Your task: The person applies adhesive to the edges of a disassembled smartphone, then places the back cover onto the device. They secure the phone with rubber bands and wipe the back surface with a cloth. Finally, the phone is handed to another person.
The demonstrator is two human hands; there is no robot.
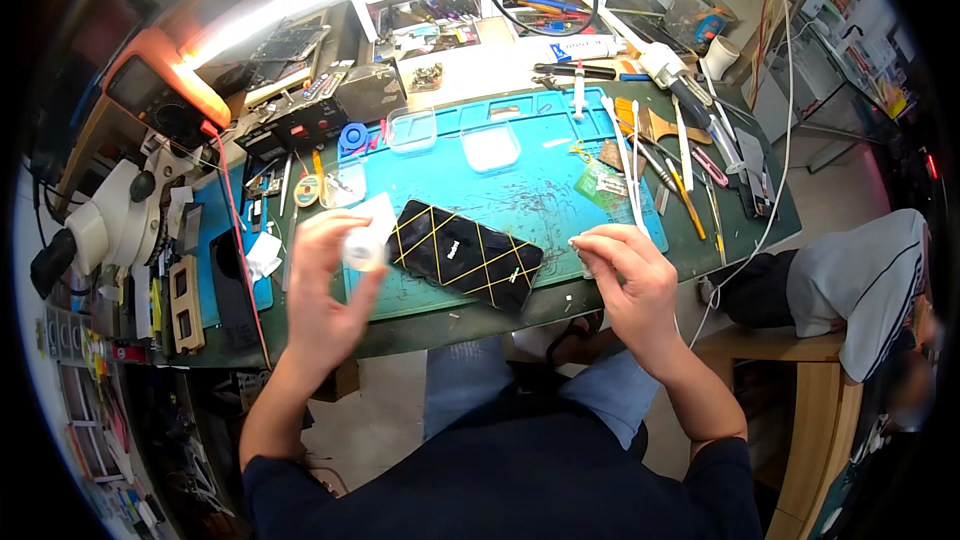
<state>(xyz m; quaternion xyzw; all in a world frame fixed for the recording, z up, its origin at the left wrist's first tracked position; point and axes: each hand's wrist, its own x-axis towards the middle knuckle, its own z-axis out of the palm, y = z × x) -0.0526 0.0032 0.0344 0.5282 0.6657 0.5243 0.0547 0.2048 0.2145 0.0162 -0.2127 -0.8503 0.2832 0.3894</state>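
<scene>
workbench point(420, 333): dark green top, crowded with tools along the back and both sides.
mat point(420, 175): blue, worn and marked in the middle, laid across the working area.
co-worker point(850, 275): at the right, in a grey top, apart from the work.
microscope point(100, 220): white, at the far left, with neither hand on it.
multimeter point(160, 95): orange-edged, upper left, a red lead running down from it.
phone point(465, 253): black with crossing gold lines, lying aslant, back up, on the mat's near part, between the two hands and held by neither. its back appears to be on and whole, so any closing-up looks done; how much is left cannot be told.
left hand point(325, 275): blurred, raised just beside the phone's left end, fingers and thumb gripping a white piece point(364, 249) with a round face; its kind is unclear.
right hand point(632, 275): off the phone's right end, thumb and fingertips pinched on a pale scrap point(574, 240), too small to identify. judging by this, handling of these small pieces is unfinished.
</scene>
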